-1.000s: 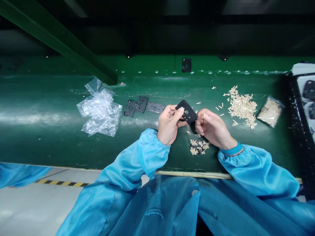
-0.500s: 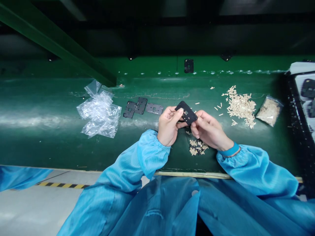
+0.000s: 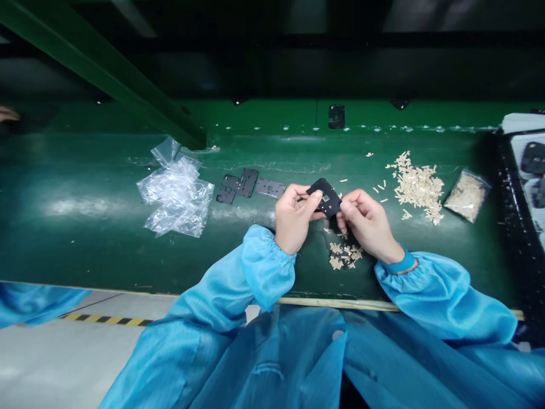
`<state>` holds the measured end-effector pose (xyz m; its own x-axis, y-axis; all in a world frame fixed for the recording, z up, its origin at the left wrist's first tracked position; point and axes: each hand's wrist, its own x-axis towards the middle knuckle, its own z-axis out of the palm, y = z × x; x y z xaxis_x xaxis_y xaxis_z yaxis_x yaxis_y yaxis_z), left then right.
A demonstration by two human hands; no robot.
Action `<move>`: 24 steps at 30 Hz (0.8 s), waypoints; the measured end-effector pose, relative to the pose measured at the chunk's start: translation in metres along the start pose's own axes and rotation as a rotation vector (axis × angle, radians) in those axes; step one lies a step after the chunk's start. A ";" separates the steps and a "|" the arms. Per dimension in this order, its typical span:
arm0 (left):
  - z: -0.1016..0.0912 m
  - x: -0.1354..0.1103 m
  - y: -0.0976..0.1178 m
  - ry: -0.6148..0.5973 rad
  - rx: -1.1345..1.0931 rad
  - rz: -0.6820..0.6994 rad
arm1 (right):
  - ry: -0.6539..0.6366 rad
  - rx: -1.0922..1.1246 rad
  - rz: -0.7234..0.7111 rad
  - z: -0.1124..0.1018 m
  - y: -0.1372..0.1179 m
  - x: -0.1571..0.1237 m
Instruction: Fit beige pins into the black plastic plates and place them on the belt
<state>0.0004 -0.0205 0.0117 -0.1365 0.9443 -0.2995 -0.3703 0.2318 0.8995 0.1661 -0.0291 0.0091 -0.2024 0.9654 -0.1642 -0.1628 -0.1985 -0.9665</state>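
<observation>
The left hand (image 3: 293,218) grips a black plate (image 3: 322,186) by its left side, thumb on the upper face and fingers underneath, holding it tilted above the bench near the middle of the frame. The thumb and fingertips of the right hand (image 3: 370,221) meet the plate's right corner; whether they pinch it or pick at something small there, I cannot tell. The step in hand looks like close fingertip work at that corner, and the next move seems to call for a firm left hold and a light, exact right touch. Just below the right fingers, a small pile of tan and dark bits (image 3: 346,255) lies on the green bench (image 3: 106,244). Left of centre rest dark plates (image 3: 251,184) and a grey plate (image 3: 279,188), the latter just beside the left hand. Farther out, right of centre, spreads a heap of tan pieces (image 3: 419,184), with a filled clear bag (image 3: 467,196) near it; a pile of clear bags (image 3: 176,193) sits well to the left. Another person's blue sleeve (image 3: 38,304) shows at lower left.
</observation>
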 end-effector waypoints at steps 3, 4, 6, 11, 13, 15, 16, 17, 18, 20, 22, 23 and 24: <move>-0.001 0.002 -0.002 0.011 0.030 0.021 | -0.034 -0.045 0.023 0.004 -0.002 -0.002; -0.002 0.002 -0.002 0.005 0.039 0.026 | -0.045 -0.049 0.029 0.005 -0.003 -0.003; -0.003 0.003 -0.003 -0.033 0.060 0.027 | -0.056 -0.054 0.057 0.004 -0.006 -0.002; -0.008 0.033 -0.001 -0.171 0.171 0.031 | 0.019 -0.108 0.167 -0.015 -0.026 0.044; -0.003 0.061 0.004 -0.206 0.311 0.139 | 0.179 -0.016 0.084 -0.026 -0.040 0.076; 0.011 0.092 0.011 -0.253 0.578 0.323 | 0.279 0.094 -0.012 -0.036 -0.052 0.102; 0.021 0.107 0.014 -0.276 0.740 0.417 | 0.274 0.119 -0.014 -0.039 -0.056 0.110; 0.032 0.119 0.017 -0.287 0.890 0.491 | 0.273 0.120 -0.002 -0.041 -0.057 0.113; 0.044 0.130 0.019 -0.293 1.035 0.545 | 0.277 0.108 0.011 -0.042 -0.056 0.110; 0.070 0.147 0.019 -0.299 1.269 0.606 | 0.296 0.066 0.005 -0.044 -0.047 0.095; 0.094 0.159 0.017 -0.266 1.418 0.615 | 0.306 0.011 -0.046 -0.047 -0.033 0.072; 0.104 0.164 0.015 -0.239 1.469 0.599 | 0.311 -0.007 -0.067 -0.048 -0.027 0.061; 0.113 0.168 0.013 -0.208 1.505 0.575 | 0.317 -0.028 -0.085 -0.049 -0.021 0.052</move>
<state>0.0765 0.1675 0.0088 0.2338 0.9670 0.1012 0.8850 -0.2548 0.3897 0.2068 0.0334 0.0110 0.1225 0.9837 -0.1315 -0.1389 -0.1142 -0.9837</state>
